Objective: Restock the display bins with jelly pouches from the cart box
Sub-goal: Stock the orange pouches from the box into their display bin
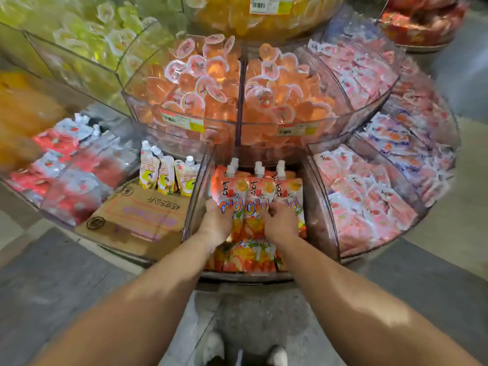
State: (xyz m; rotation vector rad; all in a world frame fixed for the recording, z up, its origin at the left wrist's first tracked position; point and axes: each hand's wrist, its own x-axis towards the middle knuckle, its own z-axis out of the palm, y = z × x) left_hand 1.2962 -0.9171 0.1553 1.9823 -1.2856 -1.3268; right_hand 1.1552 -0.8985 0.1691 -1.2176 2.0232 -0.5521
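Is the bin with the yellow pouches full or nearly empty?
Nearly empty. Only a few yellow pouches stand at the back of that bin, and flat cardboard shows across its floor.

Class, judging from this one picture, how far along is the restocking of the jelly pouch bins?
Done: orange pouches already lie along the front of the middle bin. In hand: left hand and right hand settle an upright row there. Left: the neighbouring bin holds few yellow pouches over bare cardboard.
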